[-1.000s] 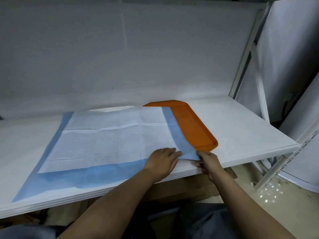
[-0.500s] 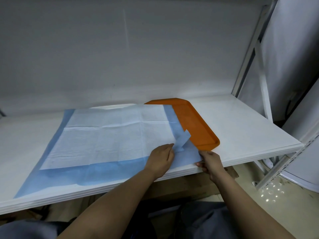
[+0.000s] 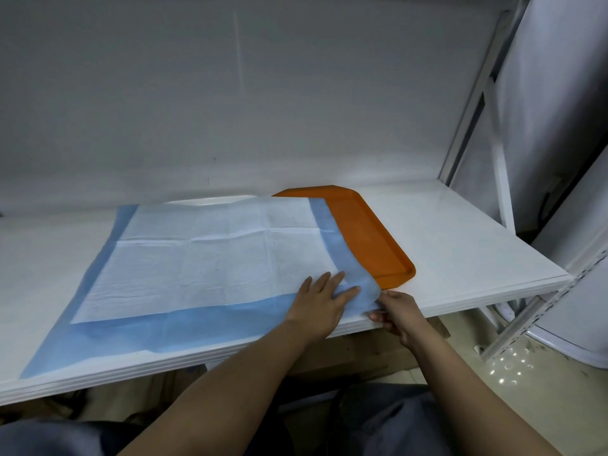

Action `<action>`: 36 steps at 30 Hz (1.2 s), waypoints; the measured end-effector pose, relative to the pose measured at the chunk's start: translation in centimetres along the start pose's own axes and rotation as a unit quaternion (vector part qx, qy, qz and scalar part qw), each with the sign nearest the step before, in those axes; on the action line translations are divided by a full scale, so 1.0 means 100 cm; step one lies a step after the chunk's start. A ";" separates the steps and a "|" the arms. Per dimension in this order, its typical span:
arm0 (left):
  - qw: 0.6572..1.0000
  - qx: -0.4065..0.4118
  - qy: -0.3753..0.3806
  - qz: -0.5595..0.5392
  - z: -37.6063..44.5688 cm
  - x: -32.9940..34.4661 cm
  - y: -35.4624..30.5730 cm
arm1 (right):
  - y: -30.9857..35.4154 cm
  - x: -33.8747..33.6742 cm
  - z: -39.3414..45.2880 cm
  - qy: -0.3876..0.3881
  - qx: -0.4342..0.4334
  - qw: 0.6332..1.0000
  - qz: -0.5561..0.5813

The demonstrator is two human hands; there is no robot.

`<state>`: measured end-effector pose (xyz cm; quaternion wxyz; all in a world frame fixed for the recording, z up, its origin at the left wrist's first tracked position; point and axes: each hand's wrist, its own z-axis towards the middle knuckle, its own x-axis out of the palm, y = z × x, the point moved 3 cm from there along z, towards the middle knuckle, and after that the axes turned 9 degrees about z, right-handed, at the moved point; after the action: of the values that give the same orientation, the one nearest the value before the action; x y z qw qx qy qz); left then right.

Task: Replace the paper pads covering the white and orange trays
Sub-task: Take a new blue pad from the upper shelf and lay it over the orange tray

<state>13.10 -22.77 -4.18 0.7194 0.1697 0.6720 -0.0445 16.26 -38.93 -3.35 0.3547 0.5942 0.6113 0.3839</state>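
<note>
Blue-edged paper pad (image 3: 210,258) lies spread on the white surface (image 3: 460,245), its near right corner in my grip: my right hand (image 3: 396,309) pinches that corner at the front edge, while my left hand (image 3: 320,299) rests flat on it, fingers straight. Farther right, the orange tray (image 3: 368,238) is half uncovered. At the far edge only a sliver of the white tray (image 3: 210,201) shows. I judge replacement barely begun; no fresh pad is visible.
</note>
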 end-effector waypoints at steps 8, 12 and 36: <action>0.999 0.005 0.032 0.014 -0.010 0.000 0.004 | 0.001 0.000 -0.002 -0.016 0.016 0.999 0.027; 0.999 -0.001 0.045 -0.001 -0.014 0.003 0.008 | 0.001 -0.001 -0.002 -0.053 -0.026 0.998 0.008; 0.984 -0.126 0.084 0.094 -0.168 -0.002 0.121 | -0.051 0.138 -0.064 0.046 0.065 0.987 0.142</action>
<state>0.64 -6.33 -2.44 0.6771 0.1434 0.7113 0.1226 7.67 -25.47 -4.68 0.2286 0.6790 0.5597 0.4164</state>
